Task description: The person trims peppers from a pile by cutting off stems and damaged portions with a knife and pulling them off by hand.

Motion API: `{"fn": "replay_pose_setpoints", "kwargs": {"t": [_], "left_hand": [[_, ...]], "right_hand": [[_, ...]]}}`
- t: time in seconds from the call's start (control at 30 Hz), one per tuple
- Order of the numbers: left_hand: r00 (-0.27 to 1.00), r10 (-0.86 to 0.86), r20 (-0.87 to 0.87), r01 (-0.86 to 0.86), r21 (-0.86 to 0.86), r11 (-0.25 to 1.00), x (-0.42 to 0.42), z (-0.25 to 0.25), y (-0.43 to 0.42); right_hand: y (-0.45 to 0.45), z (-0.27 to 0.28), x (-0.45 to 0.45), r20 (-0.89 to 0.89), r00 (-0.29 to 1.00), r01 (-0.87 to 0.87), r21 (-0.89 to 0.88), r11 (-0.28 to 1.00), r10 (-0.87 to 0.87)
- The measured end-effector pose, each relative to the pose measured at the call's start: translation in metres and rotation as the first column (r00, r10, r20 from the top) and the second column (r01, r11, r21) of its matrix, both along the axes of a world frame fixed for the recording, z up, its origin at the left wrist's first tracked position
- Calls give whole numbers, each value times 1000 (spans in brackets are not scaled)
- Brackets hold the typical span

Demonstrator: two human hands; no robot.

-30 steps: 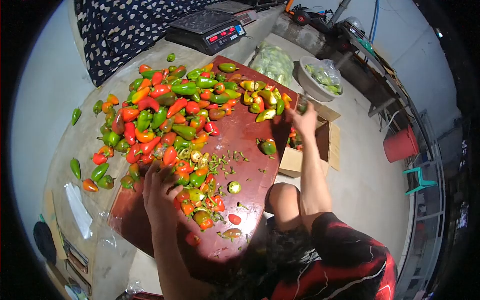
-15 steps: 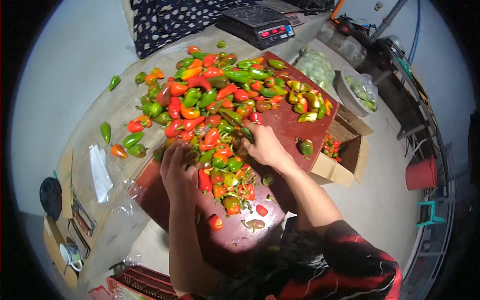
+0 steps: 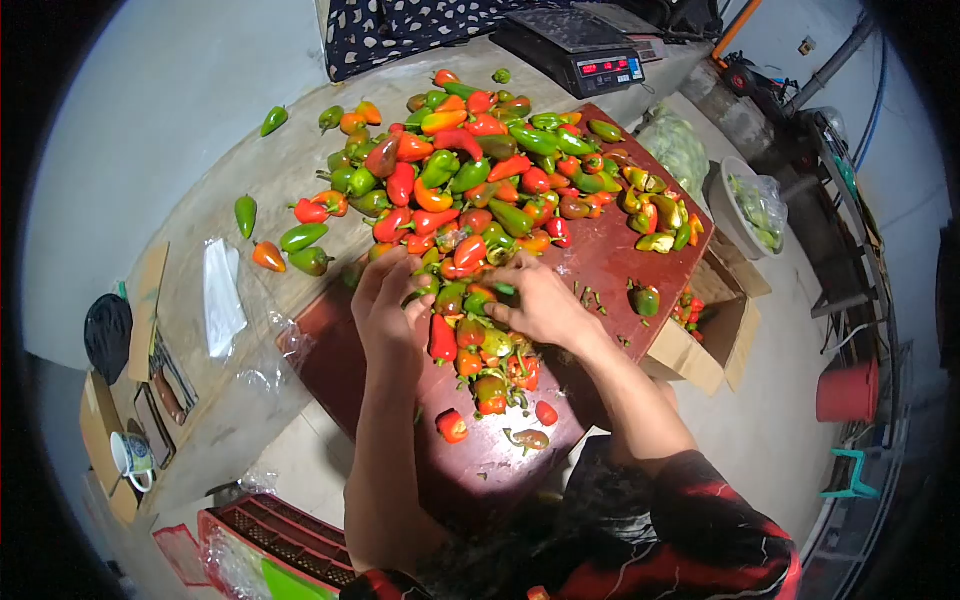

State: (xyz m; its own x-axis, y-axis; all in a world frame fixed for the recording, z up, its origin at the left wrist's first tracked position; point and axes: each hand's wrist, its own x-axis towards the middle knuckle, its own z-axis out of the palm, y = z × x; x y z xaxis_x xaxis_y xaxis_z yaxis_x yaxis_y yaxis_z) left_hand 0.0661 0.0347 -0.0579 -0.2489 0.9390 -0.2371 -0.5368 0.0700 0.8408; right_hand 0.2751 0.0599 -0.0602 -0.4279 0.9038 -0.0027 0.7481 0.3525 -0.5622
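Observation:
Red, green and orange peppers (image 3: 437, 168) lie heaped on a dark red tabletop (image 3: 600, 255) and spill onto the concrete ledge behind it. My left hand (image 3: 385, 310) is at the near left side of the heap, its fingers curved and apart beside a green pepper. Across from it, my right hand (image 3: 545, 305) is bent over the peppers. Its thumb and fingers close on a small, slender green thing (image 3: 505, 289), whose kind I cannot make out. Close below both hands lie a red pepper (image 3: 442, 340), a cut red piece (image 3: 452, 427) and loose scraps.
Cut peppers (image 3: 655, 212) form a small pile at the table's right. Beyond that edge stands a cardboard box (image 3: 690, 362) with red peppers inside. A digital scale (image 3: 570, 60) sits at the back. White paper (image 3: 222, 300) lies on the ledge, and a red crate (image 3: 275, 530) stands below.
The view has shifted, so the scene sits further right. My right hand has drawn nearer to my left, lower over the heap. Small green scraps now show on the tabletop right of that hand.

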Motion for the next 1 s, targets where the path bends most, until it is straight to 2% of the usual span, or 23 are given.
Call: {"fn": "replay_pose_setpoints", "kwargs": {"t": [0.1, 0.17, 0.23, 0.33, 0.4, 0.43, 0.53, 0.57, 0.6, 0.7, 0.93, 1.0], "left_hand": [[999, 17, -49, -16, 28, 999, -2, -1, 2], [999, 35, -35, -32, 63, 997, -4, -5, 4], [999, 47, -25, -45, 92, 995, -5, -3, 3], [993, 119, -18, -117, 78, 990, -5, 1, 2], [985, 117, -130, -102, 116, 988, -7, -4, 2], [984, 118, -130, -103, 117, 988, -9, -8, 2], [952, 52, -301, 3, 177, 984, -10, -7, 0], [982, 45, -181, -24, 114, 993, -8, -4, 0], [997, 47, -58, -44, 46, 998, -6, -1, 0], [997, 47, -68, -45, 29, 999, -2, 0, -1], [998, -7, -70, 4, -41, 999, -3, -5, 0], [954, -208, -214, 194, -87, 977, -6, -12, 1]], "right_hand": [[0, 6, 2, -58, 998, 12, -67, 998, -16], [-2, 2, -5, -26, 999, -30, -25, 999, 29], [-4, 1, -12, 52, 999, 14, -67, 998, -10], [1, -5, -6, 49, 999, -10, -75, 997, 14], [4, -6, -3, 38, 999, -24, -84, 996, 27], [7, -10, 0, 10, 999, -46, -52, 998, 47], [16, -11, 11, -51, 995, -88, -55, 995, 85], [19, -11, 15, -85, 991, -109, -90, 990, 102], [18, -12, 17, -129, 986, -111, -52, 992, 104], [16, -15, 14, -45, 993, -106, -29, 994, 105], [12, -18, 6, -51, 997, -59, 55, 997, 62], [15, -6, 12, -186, 981, -69, -32, 997, 62]]}}
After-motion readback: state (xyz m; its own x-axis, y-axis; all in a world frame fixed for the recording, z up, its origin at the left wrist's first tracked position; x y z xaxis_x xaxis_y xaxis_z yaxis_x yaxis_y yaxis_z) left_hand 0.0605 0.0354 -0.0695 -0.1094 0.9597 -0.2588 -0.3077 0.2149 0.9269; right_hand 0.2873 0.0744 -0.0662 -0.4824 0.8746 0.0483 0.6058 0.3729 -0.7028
